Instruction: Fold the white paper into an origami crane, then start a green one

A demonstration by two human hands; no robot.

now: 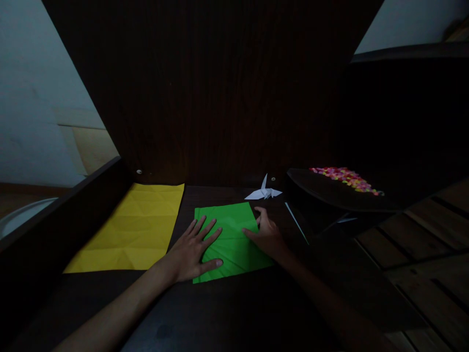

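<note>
One large rectangular sheet of yellow paper (128, 230), crossed by fold creases, lies at the left on a dark brown wooden tabletop (157, 313), next to a low dark wooden side board (73, 209). Just right of it comes the person's left hand (191, 250), palm down and fingers spread wide, its fingertips and thumb resting on the left part of a bright green sheet of paper; it presses, holding nothing pinched. That bright green sheet of paper (234, 249) sits in the middle, between the hands, with fine wrinkles running across its lower half. At its upper right edge is the right hand (270, 235) — thumb over the paper, forefinger apart from it beyond the edge; whether the other fingers grip the edge, I cannot tell. Just behind that hand stands a white folded-paper bird (266, 194) with pointed tips. Farther right lie a thin pale strip (296, 223) and a dark surface bearing a cluster of small pink, red and yellow pieces (348, 180). The step in hand looks like flattening or steadying the green sheet — the next move seems to call for aligned edges and a firm left palm.
</note>
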